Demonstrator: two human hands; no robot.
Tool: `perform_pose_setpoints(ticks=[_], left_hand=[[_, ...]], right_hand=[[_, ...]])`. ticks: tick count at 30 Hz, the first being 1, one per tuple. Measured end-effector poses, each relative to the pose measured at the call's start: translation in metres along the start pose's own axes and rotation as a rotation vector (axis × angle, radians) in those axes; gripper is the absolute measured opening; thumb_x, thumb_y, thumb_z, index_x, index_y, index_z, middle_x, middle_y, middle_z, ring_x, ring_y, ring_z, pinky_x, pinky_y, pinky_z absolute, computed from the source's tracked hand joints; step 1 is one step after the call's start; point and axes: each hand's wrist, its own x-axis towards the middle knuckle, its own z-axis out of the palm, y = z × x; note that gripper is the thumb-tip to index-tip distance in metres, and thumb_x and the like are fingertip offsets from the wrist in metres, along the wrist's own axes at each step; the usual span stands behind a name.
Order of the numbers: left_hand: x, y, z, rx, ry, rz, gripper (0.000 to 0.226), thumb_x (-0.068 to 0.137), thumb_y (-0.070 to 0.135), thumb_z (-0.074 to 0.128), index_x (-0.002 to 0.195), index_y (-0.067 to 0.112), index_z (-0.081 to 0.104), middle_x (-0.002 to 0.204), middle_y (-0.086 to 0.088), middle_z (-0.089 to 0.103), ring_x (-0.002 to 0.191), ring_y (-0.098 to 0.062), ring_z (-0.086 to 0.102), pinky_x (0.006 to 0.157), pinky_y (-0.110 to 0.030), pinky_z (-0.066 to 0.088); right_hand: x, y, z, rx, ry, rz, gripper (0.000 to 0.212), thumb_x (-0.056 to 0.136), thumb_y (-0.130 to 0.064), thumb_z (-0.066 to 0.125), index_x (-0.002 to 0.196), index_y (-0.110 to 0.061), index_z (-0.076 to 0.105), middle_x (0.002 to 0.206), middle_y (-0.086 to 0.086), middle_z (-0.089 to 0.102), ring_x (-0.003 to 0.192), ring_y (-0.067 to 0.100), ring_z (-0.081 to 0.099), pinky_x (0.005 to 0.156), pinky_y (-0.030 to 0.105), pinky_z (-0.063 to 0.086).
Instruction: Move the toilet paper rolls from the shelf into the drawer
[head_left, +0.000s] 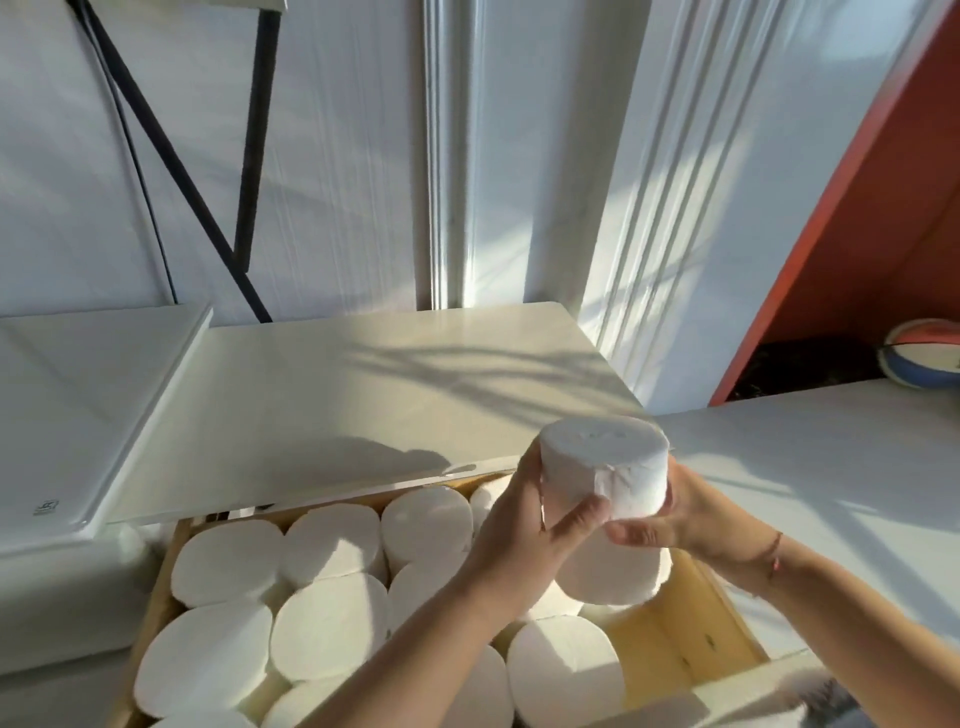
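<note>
A white toilet paper roll (605, 462) is held upright above the open wooden drawer (691, 618). My left hand (524, 530) grips its left side and front, and my right hand (670, 525) holds its right side and bottom. Both hands are closed on this one roll. Below them the drawer is packed with several white rolls (327, 629) standing on end. A bare patch of wood shows at the drawer's right side. My forearms hide part of the drawer's middle.
A white cabinet top (363, 395) lies just behind the drawer, with a white raised board (78, 415) at the left. A white ledge (831, 493) runs along the right. A striped ball (924, 358) sits in an orange-framed shelf opening (841, 208). Black metal legs (249, 156) stand at the back left.
</note>
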Motion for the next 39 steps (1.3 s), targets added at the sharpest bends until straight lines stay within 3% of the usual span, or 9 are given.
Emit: perform_pose_setpoints(ticks=[11,15,18,21,24,28,30,33,39], left_hand=[[-0.01,-0.011,0.058,0.095,-0.086,-0.18,0.082,0.065,0.067,0.064,0.129,0.022,0.04,0.113,-0.001,0.067,0.099,-0.016,0.065,0.088,-0.042,0.051],[-0.007,-0.014,0.056,0.116,-0.095,-0.155,0.089,0.069,0.056,0.072,0.139,0.034,0.023,0.118,0.005,0.062,0.103,-0.007,0.06,0.09,-0.035,0.051],[-0.016,-0.01,0.072,0.163,-0.145,-0.135,0.086,0.069,0.052,0.075,0.137,0.041,0.023,0.119,0.01,0.057,0.104,-0.001,0.056,0.09,-0.028,0.05],[-0.018,-0.012,0.07,0.142,-0.134,-0.118,0.079,0.069,0.046,0.077,0.13,0.047,0.027,0.113,0.022,0.055,0.096,0.007,0.056,0.083,-0.017,0.049],[-0.018,-0.013,0.067,0.16,-0.122,-0.115,0.077,0.069,0.039,0.079,0.124,0.051,0.028,0.108,0.025,0.057,0.094,0.011,0.056,0.077,-0.009,0.047],[-0.024,-0.013,0.071,0.167,-0.153,-0.113,0.082,0.066,0.032,0.082,0.123,0.054,0.026,0.117,0.016,0.059,0.104,0.0,0.057,0.089,-0.026,0.05],[-0.031,-0.013,0.074,0.177,-0.205,-0.11,0.077,0.068,0.036,0.079,0.123,0.052,0.028,0.121,0.016,0.056,0.108,0.0,0.054,0.093,-0.026,0.046],[-0.046,-0.015,0.079,0.247,-0.251,-0.14,0.074,0.069,0.056,0.072,0.129,0.044,0.03,0.124,0.021,0.048,0.105,0.005,0.047,0.086,-0.005,0.034],[-0.05,-0.032,0.075,0.543,-0.28,-0.219,0.058,0.082,0.064,0.05,0.131,0.037,0.039,0.132,0.014,0.049,0.121,-0.013,0.044,0.1,-0.039,0.039]], right_hand=[[-0.04,0.028,-0.053,-0.073,-0.239,0.313,0.077,0.068,-0.034,0.085,0.135,-0.036,0.047,0.137,-0.001,0.058,0.128,0.018,0.054,0.103,0.028,0.048],[-0.04,0.023,-0.052,-0.087,-0.305,0.315,0.077,0.072,-0.022,0.083,0.139,-0.03,0.044,0.14,0.003,0.055,0.13,0.022,0.052,0.109,0.037,0.043],[-0.067,0.032,-0.059,-0.06,-0.289,0.332,0.083,0.072,-0.018,0.083,0.142,-0.026,0.039,0.142,0.005,0.053,0.133,0.025,0.049,0.113,0.047,0.037],[-0.074,0.026,-0.059,0.139,-0.31,0.353,0.08,0.079,-0.046,0.071,0.147,-0.031,0.031,0.151,0.001,0.043,0.14,0.021,0.041,0.116,0.045,0.032],[-0.076,0.015,-0.053,0.254,-0.192,0.463,0.07,0.079,-0.069,0.055,0.14,-0.036,0.047,0.145,-0.007,0.051,0.135,0.015,0.047,0.112,0.045,0.034],[-0.084,0.018,-0.048,0.287,-0.06,0.49,0.065,0.08,-0.05,0.058,0.136,-0.018,0.05,0.135,0.004,0.061,0.128,0.024,0.054,0.113,0.044,0.034],[-0.09,0.019,-0.045,0.328,-0.04,0.499,0.052,0.089,-0.032,0.057,0.135,-0.008,0.049,0.13,0.011,0.064,0.123,0.027,0.058,0.109,0.04,0.042],[-0.092,0.025,-0.036,0.269,-0.052,0.59,0.037,0.089,-0.02,0.059,0.125,-0.009,0.055,0.111,0.007,0.072,0.1,0.019,0.069,0.084,0.028,0.055],[-0.087,0.036,-0.022,-0.277,0.0,0.682,0.02,0.086,-0.02,0.069,0.105,-0.015,0.069,0.098,0.006,0.071,0.083,0.015,0.065,0.07,0.023,0.053]])
